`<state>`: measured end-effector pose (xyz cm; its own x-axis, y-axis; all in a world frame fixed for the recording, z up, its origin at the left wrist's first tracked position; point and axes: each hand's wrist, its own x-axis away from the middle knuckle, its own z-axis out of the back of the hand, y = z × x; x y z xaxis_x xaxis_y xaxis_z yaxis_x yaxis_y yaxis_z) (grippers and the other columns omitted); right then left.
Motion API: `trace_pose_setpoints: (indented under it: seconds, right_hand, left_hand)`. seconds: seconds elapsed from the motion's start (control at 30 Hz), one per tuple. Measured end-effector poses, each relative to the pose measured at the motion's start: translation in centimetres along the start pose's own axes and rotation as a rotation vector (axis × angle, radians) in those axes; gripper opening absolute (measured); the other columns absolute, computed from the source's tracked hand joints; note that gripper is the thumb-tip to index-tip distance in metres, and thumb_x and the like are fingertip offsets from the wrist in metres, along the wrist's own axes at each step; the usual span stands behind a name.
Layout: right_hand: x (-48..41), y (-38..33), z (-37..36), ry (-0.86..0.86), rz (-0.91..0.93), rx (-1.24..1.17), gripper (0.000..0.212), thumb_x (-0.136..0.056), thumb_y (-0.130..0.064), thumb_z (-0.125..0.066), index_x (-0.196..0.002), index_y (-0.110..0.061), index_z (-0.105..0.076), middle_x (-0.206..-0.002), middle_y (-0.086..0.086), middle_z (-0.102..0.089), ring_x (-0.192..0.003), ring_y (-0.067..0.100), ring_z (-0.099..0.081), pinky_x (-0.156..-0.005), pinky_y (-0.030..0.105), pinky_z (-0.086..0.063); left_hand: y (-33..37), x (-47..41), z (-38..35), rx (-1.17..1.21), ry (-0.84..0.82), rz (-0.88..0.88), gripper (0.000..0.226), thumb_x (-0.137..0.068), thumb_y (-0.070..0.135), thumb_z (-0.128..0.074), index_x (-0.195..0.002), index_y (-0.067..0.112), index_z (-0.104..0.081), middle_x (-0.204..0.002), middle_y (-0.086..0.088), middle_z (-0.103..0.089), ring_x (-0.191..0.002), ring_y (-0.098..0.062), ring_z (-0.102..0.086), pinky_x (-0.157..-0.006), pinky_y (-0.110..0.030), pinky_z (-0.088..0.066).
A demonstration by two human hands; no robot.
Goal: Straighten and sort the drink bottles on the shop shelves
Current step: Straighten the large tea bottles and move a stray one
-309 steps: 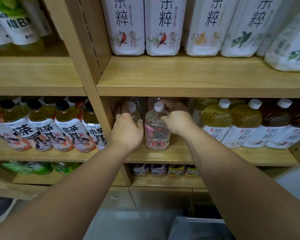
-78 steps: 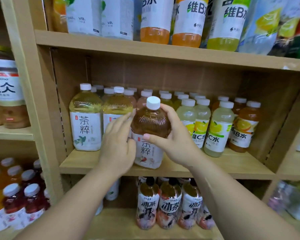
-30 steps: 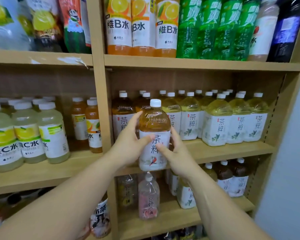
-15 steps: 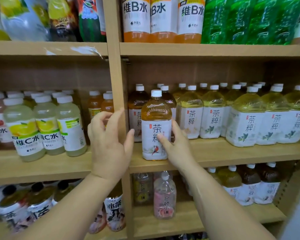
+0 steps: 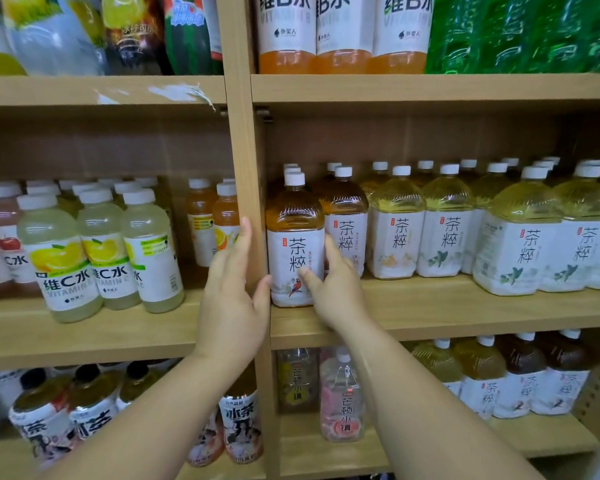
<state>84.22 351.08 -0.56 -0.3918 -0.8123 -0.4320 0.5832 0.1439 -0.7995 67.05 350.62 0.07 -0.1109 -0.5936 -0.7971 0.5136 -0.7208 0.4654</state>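
- The brown tea bottle [image 5: 293,233] stands upright at the front left of the middle shelf [image 5: 465,306], just beside the wooden post [image 5: 245,150].
- The right hand [image 5: 333,292] touches the bottle. Its thumb tip is on the label and one straight finger lies up the right side. The other fingers are hidden behind the hand.
- The left hand [image 5: 229,306] is flat, with straight fingers in front of the post. It holds nothing. Its thumb is right by the bottle's bottom edge, but I cannot tell if it touches.
- This hand hides part of the orange bottles [image 5: 201,220].
- Only the caps show on the bottles in the back rows.
- The top bottles [image 5: 343,36] are cut off.
- The arms cover some of the bottles on the low shelf near the pink bottle [image 5: 342,403].
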Motion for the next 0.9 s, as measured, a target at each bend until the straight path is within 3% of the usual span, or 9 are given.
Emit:
trace_pose_setpoints:
  seconds: [0.1, 0.2, 0.37, 0.43, 0.5, 0.6, 0.7, 0.9]
  right_hand:
    - [0.0, -0.1, -0.1, 0.008, -0.002, 0.014, 0.070, -0.099, -0.029, -0.065, -0.158, -0.039, -0.028, -0.136, 0.004, -0.051, -0.118, 0.012, -0.047, -0.092, 0.024, -0.035]
    - [-0.1, -0.2, -0.3, 0.011, -0.023, 0.035, 0.072, -0.100, -0.031, -0.065, -0.160, -0.036, -0.025, -0.138, 0.004, -0.051, -0.127, 0.018, -0.049, -0.092, 0.024, -0.036]
    - [0.7, -0.9, -0.3, 0.018, -0.041, 0.031, 0.074, -0.100, -0.032, -0.064, -0.161, -0.033, -0.022, -0.148, 0.005, -0.047, -0.137, 0.021, -0.045, -0.098, 0.028, -0.037]
    - [2.0, -1.5, -0.3, 0.051, -0.064, 0.017, 0.078, -0.099, -0.035, -0.064, -0.162, -0.033, -0.018, -0.155, 0.005, -0.039, -0.142, 0.022, -0.040, -0.105, 0.029, -0.036]
    - [3.4, -2.7, -0.5, 0.157, -0.050, 0.022, 0.075, -0.098, -0.040, -0.063, -0.160, -0.035, -0.021, -0.157, 0.003, -0.035, -0.142, 0.023, -0.042, -0.110, 0.037, -0.041]
    - [5.7, -6.0, -1.0, 0.302, 0.112, -0.001, 0.056, -0.098, -0.040, -0.062, -0.149, -0.033, -0.039, -0.148, -0.006, -0.041, -0.137, 0.014, -0.044, -0.110, 0.037, -0.044]
    - [7.9, -10.4, -2.2, 0.372, 0.303, -0.009, 0.044, -0.097, -0.041, -0.062, -0.138, -0.031, -0.050, -0.133, -0.011, -0.049, -0.126, 0.006, -0.047, -0.102, 0.026, -0.042]
    - [10.0, -18.9, -11.2, 0.254, 0.515, -0.131, 0.022, -0.097, -0.034, -0.063, -0.119, -0.035, -0.058, -0.113, -0.019, -0.052, -0.111, 0.004, -0.056, -0.086, 0.029, -0.052]
  left_hand:
    - [0.0, 0.1, 0.1, 0.002, -0.008, 0.007, 0.093, -0.095, 0.012, -0.069, -0.158, 0.043, -0.007, -0.147, -0.004, -0.048, -0.140, -0.018, -0.043, -0.116, -0.030, -0.036]
    - [0.2, 0.1, 0.4, 0.004, -0.036, 0.016, 0.094, -0.095, 0.012, -0.068, -0.158, 0.043, -0.005, -0.149, -0.004, -0.045, -0.141, -0.018, -0.042, -0.116, -0.027, -0.033]
    - [0.0, 0.2, 2.2, 0.050, -0.170, 0.041, 0.092, -0.096, 0.015, -0.067, -0.160, 0.045, -0.009, -0.157, 0.002, -0.040, -0.142, -0.018, -0.043, -0.110, -0.043, -0.047]
    - [-0.5, 0.5, 3.2, 0.086, -0.207, 0.038, 0.085, -0.095, 0.019, -0.069, -0.160, 0.043, -0.019, -0.158, 0.009, -0.037, -0.141, -0.012, -0.042, -0.102, -0.037, -0.053]
    - [-1.2, 0.8, 4.4, 0.098, -0.208, 0.033, 0.079, -0.094, 0.022, -0.070, -0.158, 0.042, -0.028, -0.150, 0.015, -0.041, -0.129, -0.005, -0.048, -0.087, -0.022, -0.053]
    - [-3.2, 1.3, 7.1, 0.126, -0.174, 0.053, 0.069, -0.092, 0.027, -0.072, -0.148, 0.047, -0.037, -0.129, 0.027, -0.040, -0.117, 0.007, -0.048, -0.084, -0.015, -0.046]
    - [-6.3, 1.8, 10.7, 0.112, -0.127, 0.065, 0.060, -0.091, 0.027, -0.072, -0.141, 0.044, -0.045, -0.127, 0.026, -0.039, -0.116, 0.007, -0.047, -0.092, -0.027, -0.051]
    - [-15.7, 0.3, 20.3, 0.043, -0.029, 0.124, 0.055, -0.093, 0.027, -0.071, -0.139, 0.041, -0.046, -0.129, 0.026, -0.039, -0.115, -0.002, -0.050, -0.099, -0.040, -0.052]
